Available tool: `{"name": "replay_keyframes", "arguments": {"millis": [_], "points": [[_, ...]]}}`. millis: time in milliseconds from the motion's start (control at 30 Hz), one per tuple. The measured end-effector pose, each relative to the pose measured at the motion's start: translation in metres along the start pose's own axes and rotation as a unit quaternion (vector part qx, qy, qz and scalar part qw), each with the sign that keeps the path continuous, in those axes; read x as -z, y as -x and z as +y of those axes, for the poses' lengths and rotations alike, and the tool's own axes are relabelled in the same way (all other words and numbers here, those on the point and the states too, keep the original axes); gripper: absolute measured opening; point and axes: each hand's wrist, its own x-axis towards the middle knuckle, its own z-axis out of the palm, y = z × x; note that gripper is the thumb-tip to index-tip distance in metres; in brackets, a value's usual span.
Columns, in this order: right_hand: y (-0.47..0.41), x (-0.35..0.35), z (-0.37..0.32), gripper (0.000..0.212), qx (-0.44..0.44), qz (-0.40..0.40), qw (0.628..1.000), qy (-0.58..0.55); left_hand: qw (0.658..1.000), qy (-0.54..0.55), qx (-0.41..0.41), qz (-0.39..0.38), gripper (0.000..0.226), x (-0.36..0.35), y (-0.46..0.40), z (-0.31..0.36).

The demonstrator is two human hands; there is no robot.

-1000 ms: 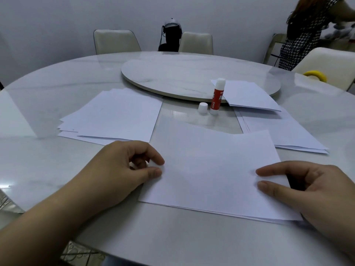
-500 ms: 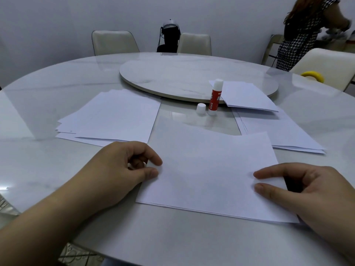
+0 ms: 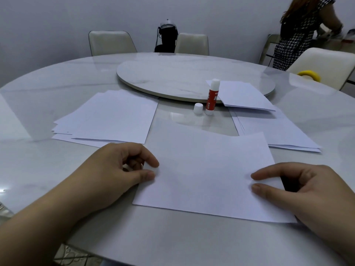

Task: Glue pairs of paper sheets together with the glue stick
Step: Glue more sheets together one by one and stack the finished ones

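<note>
A white paper sheet (image 3: 207, 169) lies on the table right in front of me, with a second edge just showing under its near side. My left hand (image 3: 107, 169) holds its left edge between thumb and forefinger. At the right edge, my right hand (image 3: 307, 192) rests its thumb and forefinger on the sheet. The red-and-white glue stick (image 3: 212, 96) stands upright and uncapped beyond the sheet, with its white cap (image 3: 198, 108) beside it on the left.
A fanned paper stack (image 3: 109, 118) lies at the left, another stack (image 3: 272, 131) at the right, and a third (image 3: 242, 95) overlaps the lazy Susan (image 3: 172, 77). Chairs ring the round marble table (image 3: 172, 237). A person (image 3: 299, 31) stands at the back right.
Both hands and the sheet stay as they were. Only my view has drifted slightly, and the person at the back right has shifted.
</note>
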Motion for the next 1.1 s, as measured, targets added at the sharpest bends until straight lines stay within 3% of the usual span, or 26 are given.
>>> {"name": "replay_keyframes", "arguments": {"millis": [533, 667, 767, 800, 900, 1000, 1100], "points": [[-0.001, -0.003, 0.006, 0.039, 0.049, 0.015, 0.999, 0.019, 0.997, -0.068, -0.020, -0.019, 0.028, 0.000, 0.001, 0.000], [-0.005, -0.001, 0.007, 0.055, 0.095, 0.077, 0.991, 0.056, 0.989, -0.141, -0.020, -0.044, 0.013, -0.002, 0.002, 0.003], [-0.009, 0.000, -0.007, 0.046, 0.144, 0.135, 0.970, 0.140, 0.981, -0.189, -0.031, -0.026, 0.007, -0.005, 0.001, 0.013], [-0.012, -0.003, -0.015, 0.042, 0.167, 0.137, 0.965, 0.150, 0.982, -0.183, -0.046, 0.000, 0.016, -0.009, 0.000, 0.020], [-0.025, -0.026, -0.033, 0.054, 0.185, 0.041, 0.959, 0.212, 0.974, -0.199, -0.104, 0.017, 0.053, -0.033, -0.015, 0.040], [-0.037, -0.056, -0.030, 0.059, 0.158, -0.069, 0.935, 0.309, 0.957, -0.262, -0.110, -0.063, 0.057, -0.066, -0.030, 0.044], [-0.040, -0.066, -0.020, 0.061, 0.128, -0.095, 0.923, 0.349, 0.933, -0.325, -0.098, -0.115, 0.058, -0.075, -0.033, 0.034]]}}
